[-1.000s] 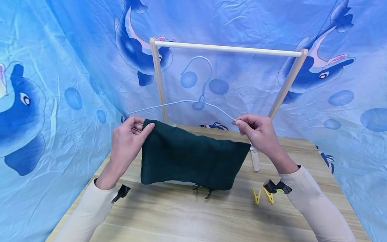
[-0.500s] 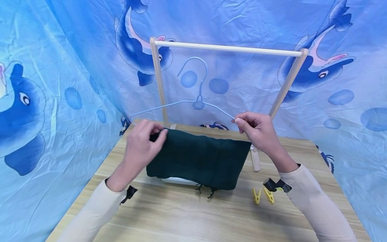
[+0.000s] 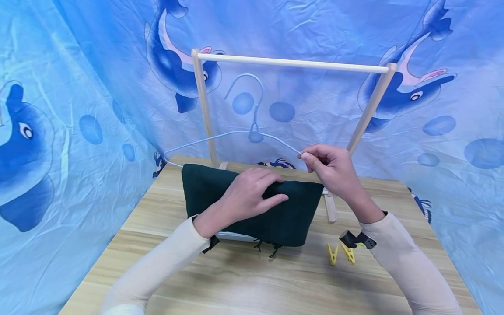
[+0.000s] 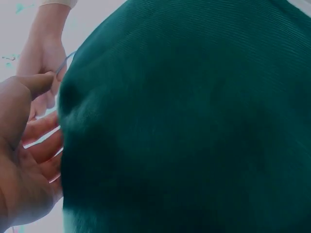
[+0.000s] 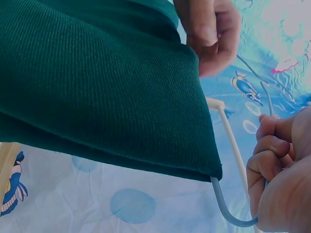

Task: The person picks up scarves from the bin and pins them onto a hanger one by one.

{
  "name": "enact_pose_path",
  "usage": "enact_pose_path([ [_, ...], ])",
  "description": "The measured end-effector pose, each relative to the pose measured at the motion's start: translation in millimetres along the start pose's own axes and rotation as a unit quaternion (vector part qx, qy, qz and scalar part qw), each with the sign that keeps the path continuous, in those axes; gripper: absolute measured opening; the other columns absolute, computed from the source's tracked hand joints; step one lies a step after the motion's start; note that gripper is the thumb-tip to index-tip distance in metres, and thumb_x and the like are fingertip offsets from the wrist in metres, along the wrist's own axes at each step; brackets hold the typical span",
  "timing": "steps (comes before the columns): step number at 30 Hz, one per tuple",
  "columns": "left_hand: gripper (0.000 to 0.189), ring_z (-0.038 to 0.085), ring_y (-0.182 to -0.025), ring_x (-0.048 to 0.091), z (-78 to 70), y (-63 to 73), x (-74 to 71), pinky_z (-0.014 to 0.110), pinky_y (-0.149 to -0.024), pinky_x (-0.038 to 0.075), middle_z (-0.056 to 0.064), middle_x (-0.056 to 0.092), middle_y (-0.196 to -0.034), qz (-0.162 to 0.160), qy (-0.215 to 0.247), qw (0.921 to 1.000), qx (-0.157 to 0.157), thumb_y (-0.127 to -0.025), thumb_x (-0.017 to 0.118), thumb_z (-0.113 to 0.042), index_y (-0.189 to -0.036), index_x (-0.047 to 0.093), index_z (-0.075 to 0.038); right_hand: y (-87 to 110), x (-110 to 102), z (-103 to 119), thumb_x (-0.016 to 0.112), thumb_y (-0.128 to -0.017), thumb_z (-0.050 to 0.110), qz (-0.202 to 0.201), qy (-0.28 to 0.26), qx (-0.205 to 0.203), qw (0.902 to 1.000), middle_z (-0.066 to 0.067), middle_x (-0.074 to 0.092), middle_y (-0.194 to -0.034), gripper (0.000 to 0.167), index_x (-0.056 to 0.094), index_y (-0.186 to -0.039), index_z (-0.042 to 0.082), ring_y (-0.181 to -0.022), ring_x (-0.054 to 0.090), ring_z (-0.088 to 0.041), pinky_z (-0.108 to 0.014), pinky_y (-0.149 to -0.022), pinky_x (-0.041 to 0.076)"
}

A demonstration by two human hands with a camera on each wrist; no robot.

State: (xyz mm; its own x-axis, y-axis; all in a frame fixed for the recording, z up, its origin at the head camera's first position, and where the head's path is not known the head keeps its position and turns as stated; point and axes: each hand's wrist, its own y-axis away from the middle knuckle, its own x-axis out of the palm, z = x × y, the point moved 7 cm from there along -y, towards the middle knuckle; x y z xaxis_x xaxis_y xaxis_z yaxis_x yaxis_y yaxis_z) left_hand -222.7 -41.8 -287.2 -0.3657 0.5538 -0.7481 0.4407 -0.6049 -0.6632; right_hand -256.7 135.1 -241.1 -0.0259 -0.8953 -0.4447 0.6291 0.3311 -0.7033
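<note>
A pale blue wire hanger [image 3: 255,109] stands upright over the table, and a folded dark green scarf [image 3: 291,218] with fringe drapes over its lower bar. My right hand [image 3: 328,168] pinches the hanger's right shoulder; the right wrist view shows the bare bent end of the wire [image 5: 226,213] beyond the scarf's corner. My left hand [image 3: 250,192] lies across the scarf's upper edge near its middle. In the left wrist view its fingers [image 4: 46,145] pass behind the cloth edge, while the thumb stands apart from the cloth.
Behind the hanger stands a wooden rack with a white rail [image 3: 291,62]. Two yellow clothespins [image 3: 332,254] lie at the right of the wooden table [image 3: 252,288]. A white object [image 3: 236,236] peeks out under the scarf. Blue dolphin-print curtains [image 3: 98,57] enclose the table.
My left hand has let go of the scarf's left corner and moved right to the middle of its upper edge. The right hand keeps its pinch on the hanger.
</note>
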Motion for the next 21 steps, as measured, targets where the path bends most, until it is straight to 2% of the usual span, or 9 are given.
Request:
enact_pose_path([
  [3,0.034,0.015,-0.095,0.07,-0.6,-6.3,8.3,0.031,-0.086,0.056,0.0,0.075,-0.105,0.014,-0.011,0.9998,0.002,-0.091,0.078,-0.039,-0.11,0.075,-0.011,-0.5,0.4,-0.3,0.063,-0.097,-0.005,0.0,-0.003,0.0,1.0,-0.001,0.059,-0.067,0.015,0.077,-0.098,0.0,-0.046,0.036,-0.01,-0.026,-0.045,0.03],
  [6,0.028,0.013,-0.086,0.069,-0.7,-9.6,11.4,0.025,-0.076,0.056,-0.001,0.075,-0.099,0.012,-0.013,0.9998,-0.003,-0.089,0.081,-0.034,-0.107,0.079,-0.013,-0.7,0.5,0.2,0.063,-0.097,-0.006,0.001,-0.005,0.0,1.0,-0.001,0.059,-0.066,0.014,0.076,-0.098,-0.002,-0.046,0.036,-0.01,-0.026,-0.044,0.03],
  [10,0.017,0.01,-0.075,0.066,-1.0,-11.0,10.0,0.022,-0.063,0.053,-0.003,0.075,-0.089,-0.025,-0.003,0.9996,-0.015,-0.087,0.083,-0.027,-0.099,0.083,-0.015,-0.6,1.4,0.6,0.062,-0.097,-0.006,0.005,-0.009,0.002,0.9999,0.0,0.059,-0.067,0.015,0.076,-0.099,-0.001,-0.046,0.037,-0.011,-0.026,-0.044,0.03],
  [13,0.013,0.009,-0.07,0.065,0.4,-11.9,7.4,0.022,-0.06,0.052,-0.004,0.075,-0.084,-0.05,0.016,0.9981,-0.033,-0.086,0.084,-0.024,-0.094,0.084,-0.014,-0.5,2.7,0.7,0.063,-0.097,-0.006,0.009,-0.014,0.002,0.9999,-0.001,0.059,-0.067,0.016,0.076,-0.098,0.001,-0.046,0.037,-0.011,-0.026,-0.044,0.03],
  [15,0.01,0.009,-0.065,0.062,3.2,-13.3,5.3,0.022,-0.058,0.05,-0.003,0.074,-0.08,-0.063,0.036,0.9959,-0.053,-0.087,0.083,-0.021,-0.092,0.083,-0.012,-0.7,4.0,0.8,0.063,-0.097,-0.006,0.012,-0.018,0.004,0.9998,-0.002,0.059,-0.067,0.016,0.076,-0.099,0.002,-0.047,0.039,-0.011,-0.026,-0.045,0.032],
  [18,0.01,0.008,-0.059,0.057,10.6,-16.3,2.1,0.023,-0.054,0.045,-0.001,0.071,-0.076,-0.076,0.073,0.9892,-0.102,-0.088,0.082,-0.019,-0.093,0.083,-0.011,-1.2,5.7,1.3,0.063,-0.097,-0.006,0.014,-0.02,0.007,0.9997,-0.003,0.059,-0.068,0.015,0.076,-0.098,0.001,-0.051,0.044,-0.012,-0.026,-0.047,0.035],
  [21,0.012,0.008,-0.057,0.052,17.8,-18.3,0.2,0.024,-0.051,0.039,0.0,0.069,-0.076,-0.071,0.093,0.9814,-0.153,-0.09,0.079,-0.019,-0.097,0.083,-0.01,-1.7,7.5,3.1,0.063,-0.097,-0.005,0.015,-0.019,0.009,0.9997,-0.004,0.059,-0.068,0.015,0.077,-0.099,0.001,-0.054,0.049,-0.012,-0.025,-0.05,0.037],
])
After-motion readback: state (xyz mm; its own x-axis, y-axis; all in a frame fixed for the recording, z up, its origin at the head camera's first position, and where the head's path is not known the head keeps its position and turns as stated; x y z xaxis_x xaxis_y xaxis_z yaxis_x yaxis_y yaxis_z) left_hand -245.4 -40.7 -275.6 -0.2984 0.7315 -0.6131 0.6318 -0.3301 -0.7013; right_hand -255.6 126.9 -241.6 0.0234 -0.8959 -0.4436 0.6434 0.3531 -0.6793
